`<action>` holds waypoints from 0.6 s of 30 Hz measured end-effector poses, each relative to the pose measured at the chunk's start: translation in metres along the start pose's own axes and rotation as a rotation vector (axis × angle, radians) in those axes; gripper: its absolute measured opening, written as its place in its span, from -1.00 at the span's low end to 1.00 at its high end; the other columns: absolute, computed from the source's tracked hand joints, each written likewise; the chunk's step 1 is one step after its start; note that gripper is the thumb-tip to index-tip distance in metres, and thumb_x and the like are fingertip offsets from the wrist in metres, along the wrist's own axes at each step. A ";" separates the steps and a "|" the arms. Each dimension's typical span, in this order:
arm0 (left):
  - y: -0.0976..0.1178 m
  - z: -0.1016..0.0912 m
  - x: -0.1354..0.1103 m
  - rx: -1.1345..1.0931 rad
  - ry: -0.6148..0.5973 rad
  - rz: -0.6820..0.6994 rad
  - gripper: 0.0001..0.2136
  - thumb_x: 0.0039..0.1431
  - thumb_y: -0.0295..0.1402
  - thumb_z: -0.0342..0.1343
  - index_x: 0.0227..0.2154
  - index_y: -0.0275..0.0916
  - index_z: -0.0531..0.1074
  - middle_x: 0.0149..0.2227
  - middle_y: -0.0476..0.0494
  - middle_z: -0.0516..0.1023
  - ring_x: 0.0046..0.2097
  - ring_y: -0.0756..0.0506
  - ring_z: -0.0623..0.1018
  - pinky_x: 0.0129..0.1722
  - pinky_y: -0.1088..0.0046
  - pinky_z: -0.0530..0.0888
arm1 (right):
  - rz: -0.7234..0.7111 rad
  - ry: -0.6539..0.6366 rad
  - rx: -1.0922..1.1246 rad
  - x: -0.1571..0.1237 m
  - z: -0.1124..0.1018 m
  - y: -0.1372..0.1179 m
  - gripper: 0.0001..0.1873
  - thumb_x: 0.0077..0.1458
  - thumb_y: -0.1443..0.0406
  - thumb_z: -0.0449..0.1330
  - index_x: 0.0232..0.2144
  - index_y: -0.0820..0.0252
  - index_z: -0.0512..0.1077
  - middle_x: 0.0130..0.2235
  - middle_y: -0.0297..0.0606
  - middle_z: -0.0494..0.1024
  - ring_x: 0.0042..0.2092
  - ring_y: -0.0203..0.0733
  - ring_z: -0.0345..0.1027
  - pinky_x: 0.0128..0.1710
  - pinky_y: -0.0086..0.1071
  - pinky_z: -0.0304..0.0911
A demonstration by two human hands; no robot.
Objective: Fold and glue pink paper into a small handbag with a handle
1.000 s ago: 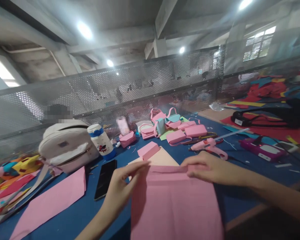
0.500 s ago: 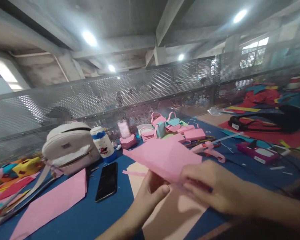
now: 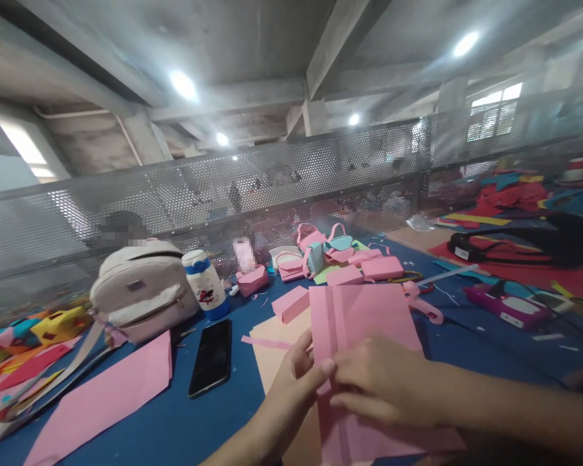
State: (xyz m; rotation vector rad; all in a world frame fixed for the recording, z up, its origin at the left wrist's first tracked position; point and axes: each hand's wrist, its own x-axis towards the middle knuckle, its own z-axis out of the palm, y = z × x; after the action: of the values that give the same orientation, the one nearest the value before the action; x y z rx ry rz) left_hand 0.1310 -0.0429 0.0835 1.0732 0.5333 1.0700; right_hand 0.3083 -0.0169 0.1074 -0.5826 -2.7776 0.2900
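Observation:
A pink paper sheet (image 3: 374, 317) with long crease lines near its left side is tilted up in front of me, over a tan sheet (image 3: 267, 336). My left hand (image 3: 296, 388) pinches its left edge, thumb on the front and fingers behind. My right hand (image 3: 379, 382) is bent over the sheet's face, its fingertips bearing on the paper along the creases. A narrow pink strip (image 3: 262, 341) pokes out left of my left hand. Just beyond the sheet lies a folded pink paper box (image 3: 291, 304).
A black phone (image 3: 210, 358), a bottle (image 3: 206, 285) and a pale backpack (image 3: 140, 291) stand or lie to the left, beside more pink paper (image 3: 107, 395). Pink paper bags (image 3: 291, 264) sit behind. A pink glue gun (image 3: 422, 303) and purple device (image 3: 505, 305) are right.
The pink sheet has turned from lying nearly edge-on to facing me, showing its creases. My right hand has moved left across it. The small pink box behind has come into view.

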 end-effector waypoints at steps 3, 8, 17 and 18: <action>-0.005 -0.007 0.002 -0.002 0.091 -0.041 -0.62 0.19 -0.29 0.22 0.07 -0.20 0.43 -0.02 -0.26 0.57 0.02 -0.24 0.55 -0.01 0.31 0.44 | 0.011 0.068 -0.004 0.008 0.006 0.009 -0.86 0.24 0.30 0.11 -0.34 0.19 0.44 -0.33 -0.30 0.56 -0.38 -0.23 0.36 -0.45 -0.38 -0.01; -0.017 -0.023 -0.003 -0.019 0.144 -0.101 -0.65 0.22 -0.30 0.19 0.06 -0.19 0.45 -0.05 -0.23 0.60 -0.03 -0.22 0.58 -0.08 0.37 0.47 | 0.116 0.341 -0.038 0.024 0.004 0.036 -0.79 0.17 0.21 0.21 -0.22 0.24 0.37 -0.16 -0.15 0.46 -0.14 -0.06 0.31 -0.16 -0.27 0.19; -0.014 -0.021 -0.008 0.052 0.123 -0.157 -0.67 0.21 -0.29 0.17 0.03 -0.21 0.48 -0.05 -0.25 0.58 -0.03 -0.22 0.55 -0.09 0.37 0.45 | 0.352 0.337 0.244 0.044 0.010 0.069 -0.81 0.13 0.23 0.22 -0.23 0.16 0.33 -0.16 -0.24 0.47 -0.14 -0.09 0.33 -0.14 -0.27 0.18; -0.012 -0.022 -0.008 0.073 0.123 -0.170 -0.68 0.21 -0.29 0.18 0.01 -0.22 0.49 -0.07 -0.25 0.59 -0.04 -0.21 0.56 -0.11 0.38 0.45 | 0.355 0.331 0.319 0.046 0.013 0.071 -0.85 0.12 0.25 0.21 -0.26 0.16 0.34 -0.21 -0.28 0.47 -0.17 -0.12 0.33 -0.17 -0.29 0.17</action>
State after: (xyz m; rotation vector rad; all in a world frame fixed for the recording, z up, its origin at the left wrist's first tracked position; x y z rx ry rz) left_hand 0.1154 -0.0412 0.0619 1.0101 0.7540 0.9766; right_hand 0.2900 0.0644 0.0883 -0.9409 -2.2422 0.6350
